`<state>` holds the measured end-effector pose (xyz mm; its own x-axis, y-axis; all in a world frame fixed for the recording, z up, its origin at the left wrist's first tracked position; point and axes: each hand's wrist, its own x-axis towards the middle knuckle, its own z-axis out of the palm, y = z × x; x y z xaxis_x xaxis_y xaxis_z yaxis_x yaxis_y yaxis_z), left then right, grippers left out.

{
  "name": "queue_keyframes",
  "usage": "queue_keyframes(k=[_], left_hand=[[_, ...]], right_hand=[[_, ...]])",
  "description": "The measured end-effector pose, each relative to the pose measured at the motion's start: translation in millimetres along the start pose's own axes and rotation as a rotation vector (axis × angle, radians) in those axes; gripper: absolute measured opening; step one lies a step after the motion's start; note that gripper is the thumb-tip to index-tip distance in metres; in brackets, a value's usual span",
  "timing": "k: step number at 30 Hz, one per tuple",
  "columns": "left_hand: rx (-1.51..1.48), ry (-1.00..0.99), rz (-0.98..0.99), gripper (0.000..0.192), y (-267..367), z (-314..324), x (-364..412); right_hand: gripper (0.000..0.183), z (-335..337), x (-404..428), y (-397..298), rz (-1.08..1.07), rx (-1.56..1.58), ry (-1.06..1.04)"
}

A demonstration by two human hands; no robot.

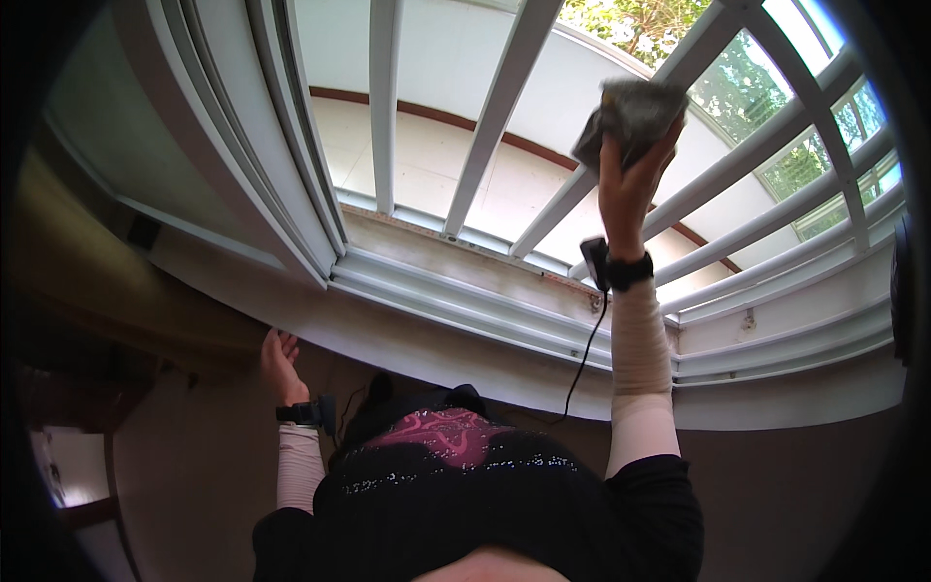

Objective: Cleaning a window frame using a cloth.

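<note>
My right hand [631, 185] is raised and grips a grey cloth [640, 116], which is slightly blurred. The cloth lies against or just in front of a white window bar [691, 47]; part of that bar is hidden behind the cloth and hand. Down on the left, my left hand [281, 364] holds nothing, its fingers loosely curled and somewhat apart. Its fingertips are near the edge of the window sill [436, 342]; I cannot tell whether they touch it. Each wrist wears a black strap with a small device, and a black cable [588, 349] hangs from the right one.
Several white bars span the window opening. Below them run the white sliding tracks [465, 302] and a stained ledge [436, 238]. A sliding window frame [240, 145] stands at the left. Outside are a pale floor, a low white wall [451, 51] and foliage.
</note>
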<state>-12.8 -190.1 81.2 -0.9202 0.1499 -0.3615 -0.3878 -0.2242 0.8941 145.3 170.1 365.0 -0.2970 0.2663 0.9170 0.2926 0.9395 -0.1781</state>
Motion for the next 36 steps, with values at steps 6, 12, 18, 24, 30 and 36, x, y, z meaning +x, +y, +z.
queue_keyframes(k=[6,12,18,24,30,36], left_hand=[[0.044,-0.178,0.052,0.024,19.5,38.6,-3.3],[0.116,-0.431,0.249,0.023,58.1,90.7,-29.3],[0.162,-0.625,0.569,0.014,124.0,115.8,-59.8],[-0.092,-0.993,0.866,0.009,206.5,102.0,-84.2],[-0.157,-1.433,0.947,0.009,263.6,109.6,-117.8],[-0.097,-1.468,0.654,0.009,287.9,129.5,-135.9]], right_hand=[[0.053,-28.0,-94.7,5.9,0.525,0.502,-0.391],[0.057,-9.4,-101.9,-45.5,0.325,0.533,-0.641],[0.07,52.0,-139.8,-83.6,-0.074,0.358,-1.222],[0.058,50.5,-182.9,-77.9,-0.123,0.244,-1.259],[0.057,43.3,-191.7,-89.5,-0.097,0.214,-1.183],[0.059,41.8,-189.4,-89.9,-0.09,0.177,-1.193]])
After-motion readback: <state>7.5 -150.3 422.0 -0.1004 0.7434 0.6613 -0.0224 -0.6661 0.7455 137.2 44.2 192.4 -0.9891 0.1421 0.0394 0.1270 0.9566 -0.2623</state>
